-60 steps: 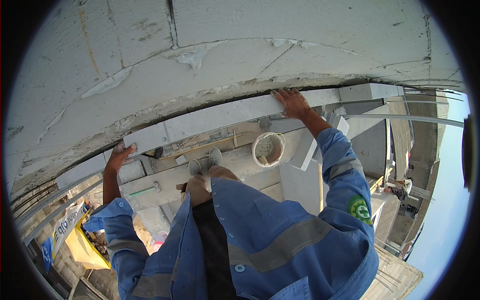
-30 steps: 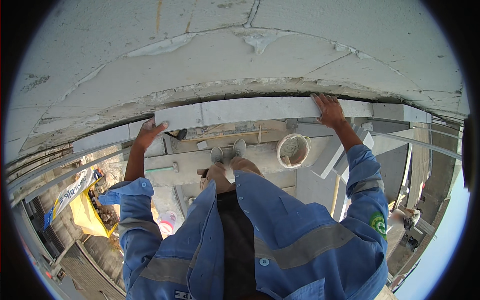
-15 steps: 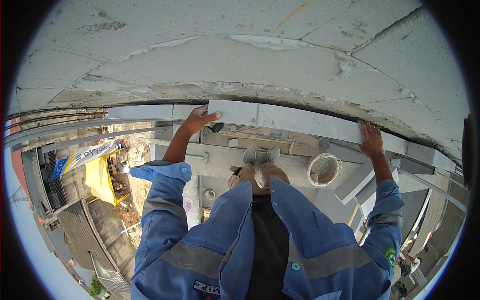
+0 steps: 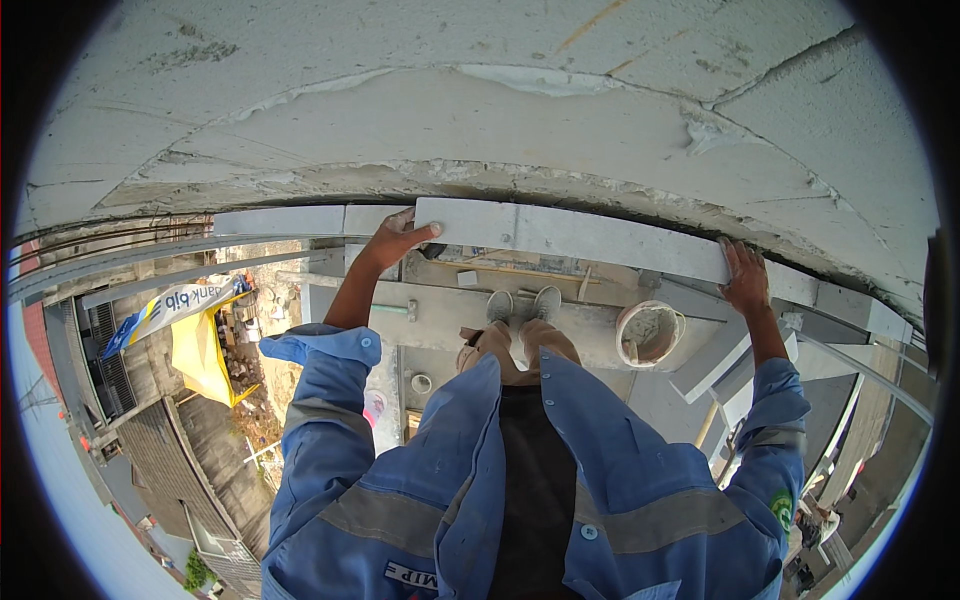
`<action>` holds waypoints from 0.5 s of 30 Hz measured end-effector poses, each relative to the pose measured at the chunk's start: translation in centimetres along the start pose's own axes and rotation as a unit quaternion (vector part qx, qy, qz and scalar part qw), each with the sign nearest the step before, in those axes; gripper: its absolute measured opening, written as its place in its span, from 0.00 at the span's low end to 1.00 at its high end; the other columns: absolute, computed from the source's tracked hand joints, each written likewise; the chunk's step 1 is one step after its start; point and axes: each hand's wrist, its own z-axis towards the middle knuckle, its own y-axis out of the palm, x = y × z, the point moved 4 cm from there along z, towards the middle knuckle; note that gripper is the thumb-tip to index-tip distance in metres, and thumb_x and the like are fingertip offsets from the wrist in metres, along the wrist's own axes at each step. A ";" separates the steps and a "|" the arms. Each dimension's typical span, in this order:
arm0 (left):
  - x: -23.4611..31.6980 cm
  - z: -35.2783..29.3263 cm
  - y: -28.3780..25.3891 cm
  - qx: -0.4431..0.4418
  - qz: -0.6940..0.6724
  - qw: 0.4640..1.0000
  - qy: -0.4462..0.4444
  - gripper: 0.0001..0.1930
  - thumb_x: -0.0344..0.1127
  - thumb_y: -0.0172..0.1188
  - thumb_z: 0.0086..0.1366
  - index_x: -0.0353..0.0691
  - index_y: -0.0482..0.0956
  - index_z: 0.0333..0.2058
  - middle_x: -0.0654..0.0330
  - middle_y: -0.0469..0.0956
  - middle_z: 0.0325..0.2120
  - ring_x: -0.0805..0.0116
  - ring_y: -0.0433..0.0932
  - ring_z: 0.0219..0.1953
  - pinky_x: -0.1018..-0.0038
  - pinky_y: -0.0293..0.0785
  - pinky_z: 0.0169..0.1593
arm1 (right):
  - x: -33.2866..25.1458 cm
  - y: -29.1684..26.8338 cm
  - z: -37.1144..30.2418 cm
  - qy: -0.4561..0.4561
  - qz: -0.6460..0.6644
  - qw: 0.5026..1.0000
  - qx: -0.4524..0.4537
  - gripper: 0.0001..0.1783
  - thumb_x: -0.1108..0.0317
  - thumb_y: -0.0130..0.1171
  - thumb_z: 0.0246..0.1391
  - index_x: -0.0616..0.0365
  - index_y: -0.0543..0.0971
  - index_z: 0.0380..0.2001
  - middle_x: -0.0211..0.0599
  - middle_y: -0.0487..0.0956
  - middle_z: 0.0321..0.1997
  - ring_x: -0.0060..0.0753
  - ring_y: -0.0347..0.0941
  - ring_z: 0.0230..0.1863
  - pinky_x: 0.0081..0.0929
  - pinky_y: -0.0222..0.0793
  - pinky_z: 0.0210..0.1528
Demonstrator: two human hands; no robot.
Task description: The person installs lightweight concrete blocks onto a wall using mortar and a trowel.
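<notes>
A long light-grey block (image 4: 610, 238) lies along the top of a low wall of similar blocks, close below a rough concrete surface. At the block's left end is my left hand (image 4: 398, 240), its thumb along the near face and its fingers over the far side. My right hand (image 4: 742, 275) grips the opposite end, fingers bent over the top edge. Neighbouring blocks (image 4: 280, 221) continue the row on the left, and another block (image 4: 789, 284) sits just beyond my right hand. The undersides of my fingers are hidden.
Near my feet (image 4: 523, 303) stands a bucket (image 4: 650, 333) with grey residue. A hammer-like tool (image 4: 411, 310) and a small cup (image 4: 421, 383) lie left. More grey blocks (image 4: 712, 362) are stacked right. Beyond the left edge, a yellow tarp (image 4: 200, 355) hangs far below.
Both hands keep their hold at the two ends of the block. The view has shifted very slightly; no clear movement of the block shows.
</notes>
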 end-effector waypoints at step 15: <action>-0.7 1.0 0.5 -0.010 -0.048 0.999 -0.004 0.34 0.52 0.68 0.57 0.31 0.73 0.54 0.55 0.78 0.46 0.68 0.75 0.49 0.73 0.68 0.55 | 0.1 -0.7 -0.4 0.016 -0.005 1.000 -0.016 0.57 0.65 0.76 0.32 0.46 0.57 0.67 0.43 0.68 0.59 0.51 0.62 0.63 0.46 0.55 0.67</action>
